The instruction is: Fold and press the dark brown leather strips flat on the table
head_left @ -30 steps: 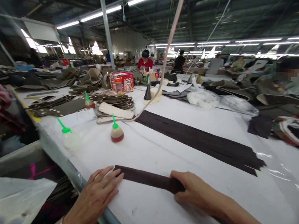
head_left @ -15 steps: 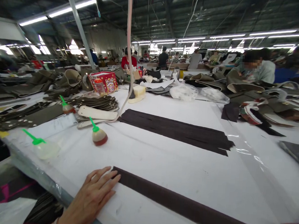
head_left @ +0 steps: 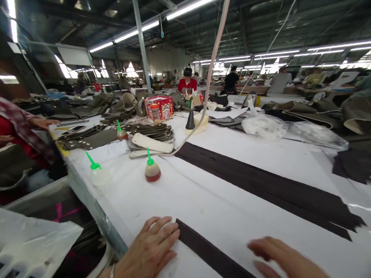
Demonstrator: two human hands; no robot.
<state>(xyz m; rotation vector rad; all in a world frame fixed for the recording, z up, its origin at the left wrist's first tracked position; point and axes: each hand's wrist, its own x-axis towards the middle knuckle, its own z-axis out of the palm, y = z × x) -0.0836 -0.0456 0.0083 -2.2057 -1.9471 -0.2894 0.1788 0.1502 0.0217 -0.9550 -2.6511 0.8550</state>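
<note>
A long dark brown strip of material runs slantwise over the white-covered table in front of me. My left hand lies flat with its fingers stretched out, fingertips touching the strip's left end. Over the table, right of the strip's middle, my right hand is raised with thumb and fingers apart and nothing between them. It is slightly blurred. Farther back lies a wide stack of dark brown strips, uneven at its right end.
Squeeze bottles with green spouts, one holding reddish liquid, stand at the left. Behind them are white straps, a red box and a black cone. A hose hangs down. A person in red plaid is at the left edge.
My view has swung left, so things sit farther right. My right hand has come in from the right edge and now shows open above the table. My left hand stays at the strip's end.
</note>
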